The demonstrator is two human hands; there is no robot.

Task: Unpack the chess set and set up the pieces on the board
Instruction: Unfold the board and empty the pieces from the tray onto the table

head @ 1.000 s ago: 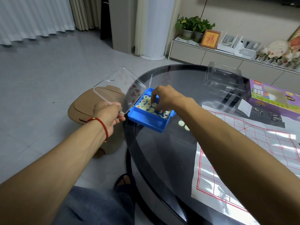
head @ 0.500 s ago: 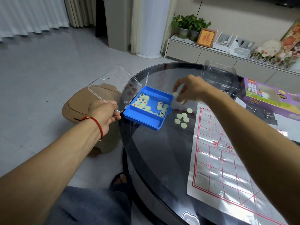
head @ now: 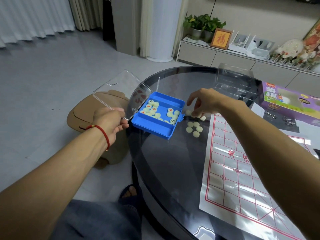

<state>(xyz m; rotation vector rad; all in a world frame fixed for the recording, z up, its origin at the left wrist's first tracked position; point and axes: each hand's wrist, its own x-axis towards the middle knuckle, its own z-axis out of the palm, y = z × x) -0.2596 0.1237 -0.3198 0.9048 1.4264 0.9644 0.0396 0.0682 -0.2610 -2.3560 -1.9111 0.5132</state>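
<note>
Our left hand grips the clear lid of the blue case at the worktop's left edge; our right hand, fingers loosely curled, touches loose xiangqi pieces beside it.

The right hand has left the blue case and now sits at the case's 3 o'clock side, fingers down over a few pale chess pieces on the glass tabletop. The loose group of pieces beside the paper board has grown from two to four. Fewer pieces remain in the case.
</note>
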